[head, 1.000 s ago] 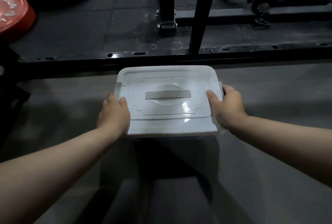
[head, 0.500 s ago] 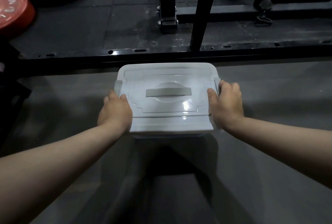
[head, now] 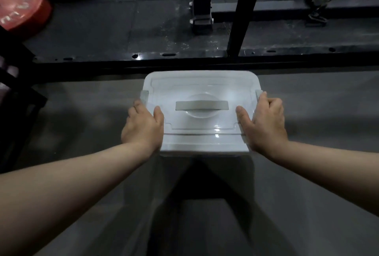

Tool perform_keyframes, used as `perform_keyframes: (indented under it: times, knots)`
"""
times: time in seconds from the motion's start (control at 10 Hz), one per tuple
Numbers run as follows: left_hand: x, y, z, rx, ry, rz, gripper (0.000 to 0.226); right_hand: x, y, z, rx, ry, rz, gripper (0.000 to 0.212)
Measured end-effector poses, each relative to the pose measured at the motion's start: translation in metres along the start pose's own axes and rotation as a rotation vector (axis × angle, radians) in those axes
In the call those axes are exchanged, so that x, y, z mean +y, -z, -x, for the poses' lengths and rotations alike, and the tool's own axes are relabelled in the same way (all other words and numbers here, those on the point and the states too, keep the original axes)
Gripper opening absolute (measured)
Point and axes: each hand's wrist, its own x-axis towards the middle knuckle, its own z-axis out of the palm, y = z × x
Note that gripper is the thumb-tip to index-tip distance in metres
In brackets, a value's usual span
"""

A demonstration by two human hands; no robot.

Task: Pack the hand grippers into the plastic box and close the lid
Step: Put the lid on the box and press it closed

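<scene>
Flanking the plastic box (head: 202,112) on the grey floor (head: 307,102), the left hand (head: 143,126) and right hand (head: 264,124) are clasping its short ends, equally near, with the lid (head: 202,89) lying long-axis left-to-right between them.

A white translucent plastic box (head: 202,143) sits on a grey floor (head: 307,194) with its white lid (head: 202,91) on top and a flat grey handle (head: 202,105) across the lid's middle. The left hand (head: 143,126) and right hand (head: 264,124) grip the box's two short sides, thumbs lying on the lid and fingers curled over the edges near the grey side latches (head: 144,96). Beyond it run a black metal rack frame (head: 244,9) and dark rubber mats, with a red round weight plate (head: 20,5) at far left.
</scene>
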Motion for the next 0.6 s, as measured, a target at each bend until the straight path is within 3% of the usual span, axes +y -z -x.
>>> perform_keyframes:
  times: [0.3,0.4,0.6]
  knots:
    - [0.003,0.01,-0.002,-0.129,-0.013,-0.101,0.073,-0.006,0.013,0.001,-0.092,-0.018,0.003,0.086]
    - [0.003,0.022,0.011,-0.07,-0.167,-0.23,0.074,-0.011,0.021,0.006,-0.157,-0.035,0.056,0.082]
    - [0.007,0.038,0.031,0.085,-0.459,-0.258,0.065,-0.015,0.053,0.018,-0.217,-0.026,0.121,0.071]
